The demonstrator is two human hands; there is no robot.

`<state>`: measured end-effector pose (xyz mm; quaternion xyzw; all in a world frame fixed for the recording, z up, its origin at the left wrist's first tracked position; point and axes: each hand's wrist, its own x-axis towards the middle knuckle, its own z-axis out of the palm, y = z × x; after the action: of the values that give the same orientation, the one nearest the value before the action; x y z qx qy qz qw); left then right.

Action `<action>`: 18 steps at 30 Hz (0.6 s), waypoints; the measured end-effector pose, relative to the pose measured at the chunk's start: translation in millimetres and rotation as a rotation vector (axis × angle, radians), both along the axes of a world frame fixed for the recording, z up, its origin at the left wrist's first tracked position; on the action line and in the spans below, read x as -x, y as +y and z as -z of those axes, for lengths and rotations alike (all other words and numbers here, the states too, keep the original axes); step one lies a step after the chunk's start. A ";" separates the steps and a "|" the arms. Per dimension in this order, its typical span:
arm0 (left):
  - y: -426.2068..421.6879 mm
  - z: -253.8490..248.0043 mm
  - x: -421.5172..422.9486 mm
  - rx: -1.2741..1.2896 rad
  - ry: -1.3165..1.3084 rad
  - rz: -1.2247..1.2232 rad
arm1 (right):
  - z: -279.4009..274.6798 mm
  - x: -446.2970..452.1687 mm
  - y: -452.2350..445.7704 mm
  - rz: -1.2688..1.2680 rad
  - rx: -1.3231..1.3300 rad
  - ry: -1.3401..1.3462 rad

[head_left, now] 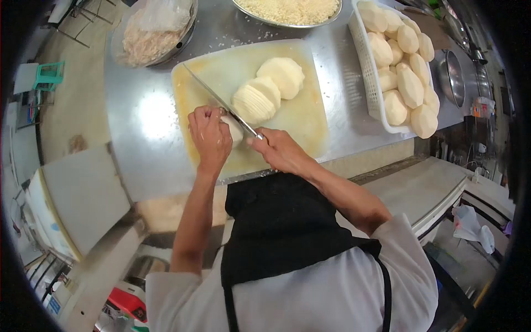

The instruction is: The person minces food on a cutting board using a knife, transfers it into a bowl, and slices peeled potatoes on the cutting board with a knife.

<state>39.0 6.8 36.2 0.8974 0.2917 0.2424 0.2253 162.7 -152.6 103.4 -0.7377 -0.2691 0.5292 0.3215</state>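
My right hand [281, 151] is wrapped around the handle of a kitchen knife [213, 93]. Its long blade points away to the upper left, beside my left fingers. Curled fingers of my left hand [210, 135] press a piece of pale peeled root vegetable [233, 130] on the cutting board [293, 124]; the hand and knife partly cover the piece. Just beyond the knife, a stack of thin slices [255, 99] leans over on the board. Behind that lie more pale round slices [282, 76], overlapping the stack.
A white plastic basket [375, 94] heaped with whole peeled root vegetables [409, 86] stands to the right. Chopped pale bits fill a metal bowl [271, 22] at the back. Another bowl [185, 41] with shredded food and a plastic bag sits back left. Scraps dot the metal table [138, 160].
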 end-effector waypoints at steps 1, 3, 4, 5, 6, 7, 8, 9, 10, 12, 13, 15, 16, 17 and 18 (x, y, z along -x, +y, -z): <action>-0.1 -0.8 0.7 0.003 -0.001 0.003 | -9.9 0.8 -4.4 0.010 -0.027 -0.013; -1.3 -7.2 -0.6 -0.006 -0.022 0.016 | -39.3 6.2 -23.9 0.028 -0.069 -0.038; -2.3 -9.0 -1.2 -0.008 -0.031 0.017 | -40.0 7.7 -28.2 0.042 -0.069 -0.023; -2.1 -7.0 -0.9 0.003 -0.018 0.014 | -40.0 8.9 -30.7 0.053 -0.073 -0.009; -0.8 -5.4 -0.2 0.011 -0.005 0.014 | -35.4 10.9 -28.1 0.059 -0.082 -0.011; -0.4 -4.6 1.3 0.019 0.009 0.016 | -30.8 12.9 -25.4 0.065 -0.091 -0.012; -0.2 -2.6 1.4 0.017 -0.005 0.016 | -11.4 12.9 -12.8 0.059 -0.109 -0.037; 0.9 -1.2 0.8 0.010 -0.021 0.017 | 2.0 10.2 -0.6 0.054 -0.131 -0.062; 1.6 -1.3 1.5 0.007 -0.031 0.031 | 8.5 9.0 4.3 0.034 -0.187 -0.069; 3.2 -2.0 -1.0 -0.006 -0.064 0.023 | -16.7 4.1 -3.2 0.027 -0.107 -0.029; 0.5 -1.9 0.2 0.000 -0.071 0.020 | -34.1 6.0 -10.0 0.026 -0.055 0.000; 0.8 -0.6 -1.6 0.009 -0.071 0.017 | -45.0 11.1 -23.8 0.079 -0.069 0.008; 0.8 -0.7 -0.2 0.011 -0.067 0.015 | -46.4 13.8 -27.1 0.103 -0.077 0.016; 0.4 -1.0 1.0 0.017 -0.066 0.018 | -31.7 14.7 -21.9 0.090 -0.100 0.002; -0.5 -1.8 1.0 0.021 -0.068 0.021 | -5.6 14.4 -12.0 0.077 -0.123 -0.015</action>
<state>38.0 6.3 38.0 0.8892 0.2770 0.2675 0.2471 148.2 -164.7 109.1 -0.7302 -0.2752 0.4933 0.3844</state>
